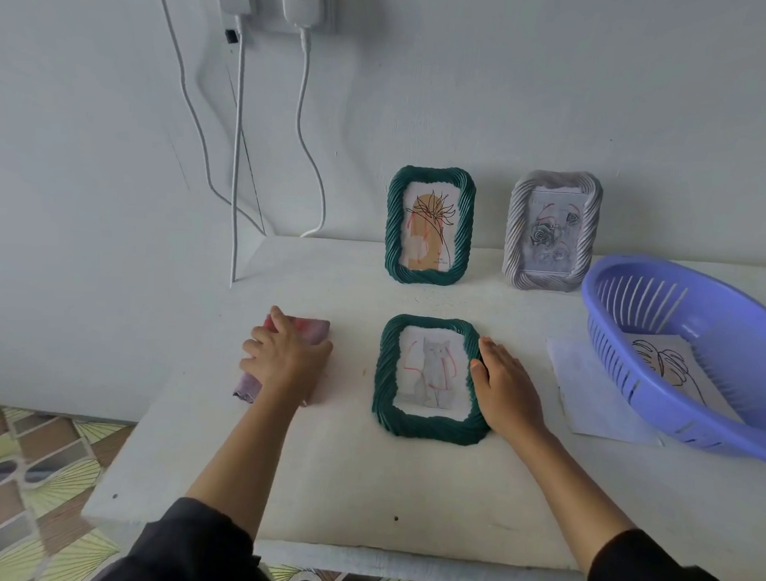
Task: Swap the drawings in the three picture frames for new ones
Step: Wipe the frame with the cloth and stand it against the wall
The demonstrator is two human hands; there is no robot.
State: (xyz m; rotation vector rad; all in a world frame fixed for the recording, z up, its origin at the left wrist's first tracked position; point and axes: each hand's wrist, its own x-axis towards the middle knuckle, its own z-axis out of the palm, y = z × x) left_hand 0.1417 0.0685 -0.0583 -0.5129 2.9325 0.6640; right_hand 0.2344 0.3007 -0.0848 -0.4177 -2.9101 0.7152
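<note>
Your left hand (284, 356) is resting on top of a folded pink and lilac cloth (311, 328) at the left of the white table (357, 471), with its fingers bending down over the cloth's far left edge and gripping it. Your right hand (506, 387) is lying flat and open, fingers straight and together, holding nothing; its thumb side is pressing against the right border of the flat green frame (425, 424). That frame is lying face up between your 2 hands, touching the right one and sitting well apart from the left, and it is showing a cat drawing (432, 367) marked with red lines. Beyond it, 2 more frames are standing upright and leaning back at the wall (525, 95): the upright green frame (393, 222), holding a flower sketch, and just to its right the grey frame (516, 236), holding a picture of roses. To the right of your right hand a loose sheet (592, 398) is lying on the table, partly tucked under a purple slotted basket (630, 383), and inside the basket a leaf drawing (668, 363) is lying on its floor.
</note>
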